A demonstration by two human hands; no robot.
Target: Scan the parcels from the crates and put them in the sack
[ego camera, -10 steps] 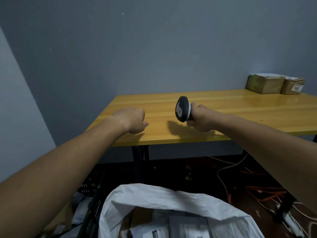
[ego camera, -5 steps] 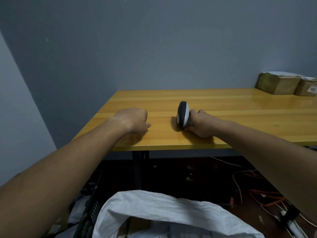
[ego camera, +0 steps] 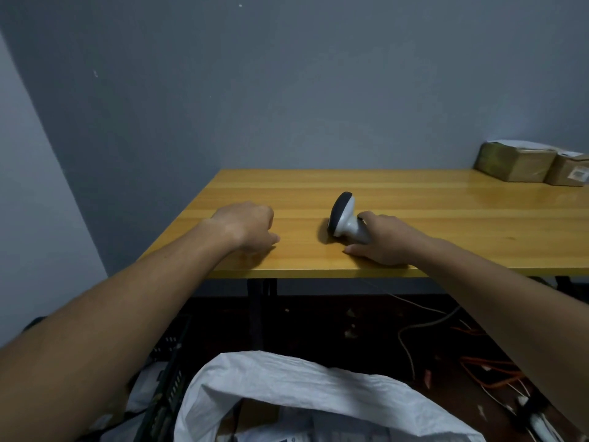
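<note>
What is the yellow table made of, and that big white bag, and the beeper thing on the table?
The table looks like varnished wood: yellow planks with grain lines and a glossy shine. The sack seems to be woven plastic, white, crinkly and matte, though the weave is hard to see. The barcode scanner looks like smooth hard plastic, pale grey with a dark head.

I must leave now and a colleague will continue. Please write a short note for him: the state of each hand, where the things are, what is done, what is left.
Left hand: curled, holding nothing, resting on the table.
Right hand: loosened around the handle of the scanner, which lies on the table.
Sack: open on the floor in front, parcels already inside.
Black crate: lower left, partly hidden.
Two cardboard boxes: far right of the table.
Left: pick up the scanner, continue with any remaining parcels.
</note>
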